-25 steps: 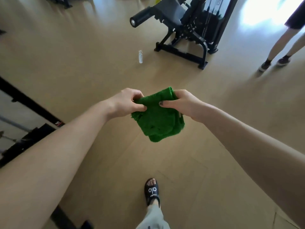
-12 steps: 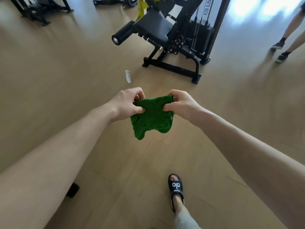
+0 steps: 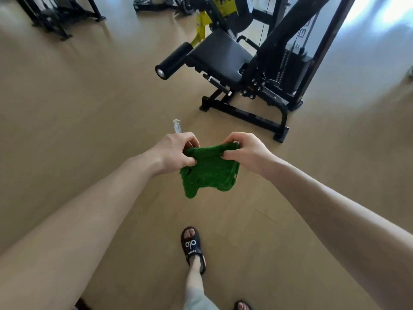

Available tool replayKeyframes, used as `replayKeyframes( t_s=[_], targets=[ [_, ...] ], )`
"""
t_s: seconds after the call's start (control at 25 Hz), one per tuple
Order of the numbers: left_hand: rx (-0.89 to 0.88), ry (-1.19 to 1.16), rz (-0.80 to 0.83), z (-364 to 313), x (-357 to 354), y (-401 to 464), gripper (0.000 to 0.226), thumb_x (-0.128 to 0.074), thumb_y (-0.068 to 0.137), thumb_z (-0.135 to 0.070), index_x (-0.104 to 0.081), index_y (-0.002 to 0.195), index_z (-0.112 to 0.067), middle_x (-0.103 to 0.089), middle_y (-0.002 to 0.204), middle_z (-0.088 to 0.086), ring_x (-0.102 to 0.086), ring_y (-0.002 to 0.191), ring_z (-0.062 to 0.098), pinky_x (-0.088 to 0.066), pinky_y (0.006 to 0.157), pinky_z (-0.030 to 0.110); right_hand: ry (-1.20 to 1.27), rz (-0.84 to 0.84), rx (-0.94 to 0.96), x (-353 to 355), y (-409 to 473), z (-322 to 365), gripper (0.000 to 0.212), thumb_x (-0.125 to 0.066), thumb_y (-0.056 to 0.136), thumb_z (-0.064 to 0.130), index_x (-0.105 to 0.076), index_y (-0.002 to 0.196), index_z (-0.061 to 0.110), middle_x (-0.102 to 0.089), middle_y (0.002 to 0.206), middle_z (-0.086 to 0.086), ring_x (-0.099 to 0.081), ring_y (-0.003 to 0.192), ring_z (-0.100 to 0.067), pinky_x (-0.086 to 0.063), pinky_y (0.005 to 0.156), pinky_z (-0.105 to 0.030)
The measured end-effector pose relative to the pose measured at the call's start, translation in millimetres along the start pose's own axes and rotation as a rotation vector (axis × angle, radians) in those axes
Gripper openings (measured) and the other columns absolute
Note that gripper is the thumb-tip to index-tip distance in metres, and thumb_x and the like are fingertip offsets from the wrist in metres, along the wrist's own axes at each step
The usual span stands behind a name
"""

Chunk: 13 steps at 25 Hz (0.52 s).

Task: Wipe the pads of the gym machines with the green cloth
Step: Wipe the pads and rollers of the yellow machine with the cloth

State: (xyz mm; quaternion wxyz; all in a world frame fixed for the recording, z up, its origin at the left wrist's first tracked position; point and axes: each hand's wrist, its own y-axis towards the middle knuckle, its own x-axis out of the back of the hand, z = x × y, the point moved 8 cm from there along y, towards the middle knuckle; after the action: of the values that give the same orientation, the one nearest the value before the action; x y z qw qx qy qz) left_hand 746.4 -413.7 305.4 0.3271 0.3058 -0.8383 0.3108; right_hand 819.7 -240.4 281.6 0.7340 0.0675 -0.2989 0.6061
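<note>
A green cloth (image 3: 209, 173) hangs folded in front of me, held by its top edge. My left hand (image 3: 176, 151) pinches its left corner and my right hand (image 3: 248, 151) pinches its right corner. Ahead stands a black gym machine with a dark seat pad (image 3: 220, 53), a black roller pad (image 3: 173, 61) sticking out to the left and a tilted back pad (image 3: 290, 30). The cloth is well short of the machine and touches none of its pads.
A small clear spray bottle (image 3: 177, 126) stands on the tan floor just beyond my left hand. The machine's black base frame (image 3: 245, 113) lies ahead right. More black equipment (image 3: 55, 16) sits at the far left. My sandalled foot (image 3: 192, 247) is below.
I have walked forward: the machine and the bottle have come closer and lower in view. The cloth, bunched a second ago, now hangs stretched between both hands.
</note>
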Motion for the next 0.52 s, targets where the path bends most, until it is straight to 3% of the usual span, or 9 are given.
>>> replayKeyframes(
  t_s=[0.24,0.36,0.52],
  targets=[
    [-0.040,0.149,0.083,43.9,73.6,174.9,0.017,-0.073,0.086,-0.015,-0.062,0.090,-0.027,-0.060,0.087,-0.007,-0.054,0.087,0.014,-0.039,0.066,0.024,-0.080,-0.047,-0.026,3.6,166.6,10.0,0.015,-0.066,0.090,0.015,-0.075,0.100,0.022,-0.068,0.089,0.007,-0.059,0.079,-0.005,-0.042,0.062,-0.016],
    [-0.081,0.179,0.072,44.1,106.0,256.9,0.013,-0.070,0.088,-0.012,-0.061,0.091,-0.022,-0.059,0.087,-0.006,-0.058,0.080,0.014,-0.042,0.061,0.024,-0.028,-0.105,-0.064,17.2,239.9,10.5,0.015,-0.062,0.093,0.015,-0.075,0.098,0.022,-0.068,0.086,0.007,-0.059,0.077,-0.004,-0.042,0.061,-0.018],
    [-0.111,0.262,0.066,44.2,134.0,374.1,0.010,-0.066,0.090,-0.016,-0.060,0.094,-0.022,-0.061,0.092,-0.003,-0.060,0.086,0.019,-0.051,0.072,0.033,0.025,-0.137,-0.096,44.4,345.2,-0.9,0.013,-0.062,0.094,0.019,-0.073,0.099,0.023,-0.069,0.091,0.006,-0.061,0.085,-0.007,-0.044,0.066,-0.020]
  ],
)
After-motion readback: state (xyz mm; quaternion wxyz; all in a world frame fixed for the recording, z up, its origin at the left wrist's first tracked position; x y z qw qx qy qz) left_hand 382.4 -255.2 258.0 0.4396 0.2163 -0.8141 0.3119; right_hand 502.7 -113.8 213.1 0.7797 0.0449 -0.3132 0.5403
